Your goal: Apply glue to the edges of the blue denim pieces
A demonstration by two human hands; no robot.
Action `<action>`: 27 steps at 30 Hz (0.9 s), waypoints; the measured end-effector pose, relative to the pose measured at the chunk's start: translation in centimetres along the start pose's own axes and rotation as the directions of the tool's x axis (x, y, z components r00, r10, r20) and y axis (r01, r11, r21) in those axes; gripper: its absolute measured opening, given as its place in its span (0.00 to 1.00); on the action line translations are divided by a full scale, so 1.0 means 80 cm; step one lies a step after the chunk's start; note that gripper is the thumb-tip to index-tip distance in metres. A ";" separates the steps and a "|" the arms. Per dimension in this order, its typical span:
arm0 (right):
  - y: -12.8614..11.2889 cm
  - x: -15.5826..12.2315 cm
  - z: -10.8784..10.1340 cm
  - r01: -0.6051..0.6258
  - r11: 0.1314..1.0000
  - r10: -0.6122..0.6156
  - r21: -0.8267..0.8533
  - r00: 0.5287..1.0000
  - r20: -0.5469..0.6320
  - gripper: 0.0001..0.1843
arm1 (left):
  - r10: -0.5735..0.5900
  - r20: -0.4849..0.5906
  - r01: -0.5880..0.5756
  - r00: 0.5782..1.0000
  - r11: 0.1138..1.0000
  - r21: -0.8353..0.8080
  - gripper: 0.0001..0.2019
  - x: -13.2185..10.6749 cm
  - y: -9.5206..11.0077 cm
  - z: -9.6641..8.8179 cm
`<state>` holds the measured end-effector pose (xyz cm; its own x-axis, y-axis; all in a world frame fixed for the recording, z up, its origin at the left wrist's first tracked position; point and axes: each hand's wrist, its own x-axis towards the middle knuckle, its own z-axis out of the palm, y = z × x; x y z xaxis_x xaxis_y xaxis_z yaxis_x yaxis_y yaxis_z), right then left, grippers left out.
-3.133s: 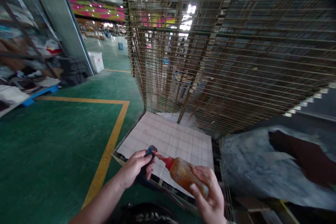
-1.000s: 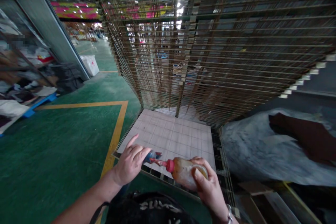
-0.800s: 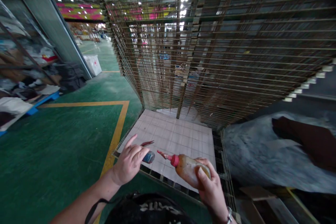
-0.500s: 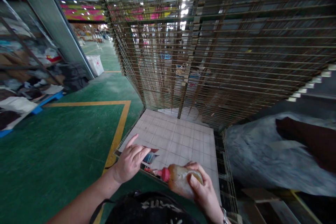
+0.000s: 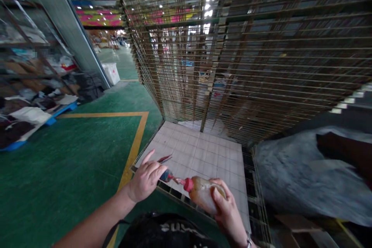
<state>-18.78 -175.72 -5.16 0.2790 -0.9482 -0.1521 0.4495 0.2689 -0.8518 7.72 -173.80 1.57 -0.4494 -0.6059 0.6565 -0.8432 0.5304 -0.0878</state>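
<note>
My right hand [image 5: 229,207] is wrapped round a squeeze bottle [image 5: 203,193] with a red cap, cloudy and holding something amber. It is tilted sideways, with its nozzle pointing left. My left hand [image 5: 147,178] pinches a small piece [image 5: 166,175], dark blue with dark red parts, whose exact kind I cannot make out. The nozzle tip is at the piece or very close to it; blur hides whether they touch. Both hands are above the near edge of a white board [image 5: 203,155] marked with a grid, at the bottom of a wire rack.
The tall rack [image 5: 261,66] of stacked wire shelves rises in front. A large plastic-wrapped bundle [image 5: 290,174] stands at right, with a cardboard box [image 5: 302,228] below it. Left are green floor with a yellow line [image 5: 101,115], a loaded blue pallet [image 5: 50,120] and shelving.
The small piece has turned in my left fingers and now shows a narrower side. The bottle has shifted slightly right in view, as has the whole scene.
</note>
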 end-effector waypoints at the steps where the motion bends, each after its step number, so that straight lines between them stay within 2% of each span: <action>1: 0.002 0.003 0.001 -0.005 1.000 0.005 0.010 1.000 -0.001 0.18 | 0.000 0.001 0.000 1.000 1.000 0.000 0.16 -0.002 -0.002 0.001; 5: 0.011 0.014 0.010 -0.029 0.999 0.029 -0.021 0.999 0.025 0.18 | 0.014 0.011 -0.014 1.000 1.000 -0.012 0.15 -0.010 -0.016 0.007; 9: 0.019 0.024 0.014 0.005 0.984 0.009 -0.178 0.997 0.075 0.17 | 0.006 0.061 -0.002 0.998 0.999 -0.052 0.14 -0.022 -0.047 0.022; 12: 0.022 0.045 0.021 0.127 0.929 -0.115 -0.349 0.992 0.055 0.17 | -0.072 0.097 0.085 0.993 0.987 -0.134 0.15 -0.030 -0.085 0.044; 14: 0.024 0.069 0.034 0.208 0.852 -0.207 -0.480 0.977 0.057 0.16 | -0.170 0.150 0.205 0.974 0.945 -0.256 0.15 -0.033 -0.114 0.061; 17: 0.030 0.112 0.066 0.261 0.736 -0.213 -0.624 0.965 0.153 0.16 | -0.324 0.312 0.440 0.893 0.778 -0.450 0.11 -0.031 -0.157 0.085; 20: 0.049 0.158 0.107 0.278 0.681 -0.069 -0.678 0.945 0.319 0.17 | -0.361 0.476 0.595 0.802 0.550 -0.585 0.09 -0.024 -0.192 0.102; 23: 0.080 0.203 0.144 0.295 0.640 0.060 -0.710 0.902 0.428 0.23 | -0.299 0.536 0.614 0.789 0.358 -0.704 0.07 -0.012 -0.218 0.115; 25: 0.104 0.232 0.161 0.279 0.590 0.115 -0.758 0.900 0.421 0.25 | -0.219 0.563 0.604 0.797 0.255 -0.755 0.07 -0.003 -0.235 0.127; 27: 0.127 0.257 0.171 0.222 0.573 0.155 -0.788 0.916 0.371 0.25 | -0.152 0.598 0.617 0.787 0.158 -0.771 0.07 0.003 -0.258 0.141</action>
<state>3.10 -190.14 -10.07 0.6399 -0.7637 -0.0854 -0.3493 -0.1901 -0.9175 21.67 -191.56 -4.96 -0.4016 -0.9121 0.0821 -0.1828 0.1677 0.9687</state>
